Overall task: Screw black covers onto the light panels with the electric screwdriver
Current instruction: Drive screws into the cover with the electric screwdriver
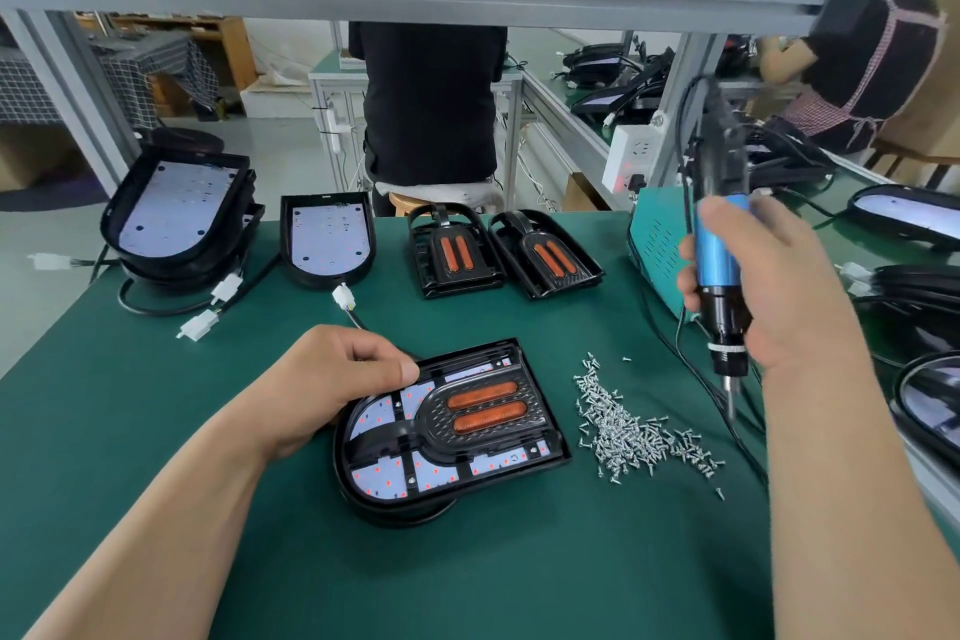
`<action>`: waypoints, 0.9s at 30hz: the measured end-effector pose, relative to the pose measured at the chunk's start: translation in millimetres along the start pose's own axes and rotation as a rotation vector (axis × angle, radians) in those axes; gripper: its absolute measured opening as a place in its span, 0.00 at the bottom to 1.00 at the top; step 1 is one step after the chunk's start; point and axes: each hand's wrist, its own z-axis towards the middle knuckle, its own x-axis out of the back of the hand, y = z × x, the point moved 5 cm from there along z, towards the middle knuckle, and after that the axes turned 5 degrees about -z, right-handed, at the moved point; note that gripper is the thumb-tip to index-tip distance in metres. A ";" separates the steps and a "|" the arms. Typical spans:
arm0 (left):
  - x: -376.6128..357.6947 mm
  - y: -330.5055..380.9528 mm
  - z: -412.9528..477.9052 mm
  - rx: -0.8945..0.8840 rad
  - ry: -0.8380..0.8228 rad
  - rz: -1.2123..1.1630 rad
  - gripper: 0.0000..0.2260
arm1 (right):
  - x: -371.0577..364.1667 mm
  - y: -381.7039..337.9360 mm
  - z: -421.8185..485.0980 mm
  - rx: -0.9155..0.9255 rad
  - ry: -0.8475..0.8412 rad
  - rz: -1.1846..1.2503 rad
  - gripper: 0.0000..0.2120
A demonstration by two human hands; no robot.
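A light panel (384,476) lies at the middle of the green table with a black cover (488,411) bearing two orange reflectors set on it. My left hand (332,374) grips the panel's far left edge, thumb on the rim. My right hand (769,286) holds the blue and black electric screwdriver (719,250) upright, its bit pointing down above the right end of a pile of small silver screws (628,426). Two spare black covers (454,250) (548,252) lie at the back.
A stack of bare panels (176,208) and a single panel (327,237) with white connectors sit back left. A teal power unit (657,250) stands at the right, cables trailing. More lamps (930,395) lie at the right edge. People work at benches behind.
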 end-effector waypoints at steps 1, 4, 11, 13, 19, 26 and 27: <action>0.2 -0.3 0.2 -0.001 0.000 0.002 0.15 | 2.9 5.5 1.9 -0.014 0.013 -0.085 0.13; 0.7 -0.8 0.8 -0.008 0.003 0.006 0.14 | 3.8 20.1 8.2 -0.061 0.003 -0.323 0.16; 0.7 -2.0 3.0 -0.010 0.002 0.013 0.15 | 4.7 39.1 11.6 -0.149 -0.085 -0.874 0.11; 1.3 -2.7 3.3 -0.010 0.003 0.013 0.14 | 0.5 41.1 11.5 -0.118 -0.091 -1.063 0.17; 1.4 -3.1 4.2 -0.020 0.001 0.009 0.15 | -16.3 51.5 4.5 -0.110 -0.201 -1.300 0.30; 1.1 -1.9 2.0 0.026 -0.006 0.021 0.19 | -13.1 56.7 6.6 -0.117 -0.193 -1.386 0.25; 0.6 -1.0 1.1 0.034 -0.006 0.023 0.19 | -13.2 57.3 6.7 -0.114 -0.194 -1.394 0.24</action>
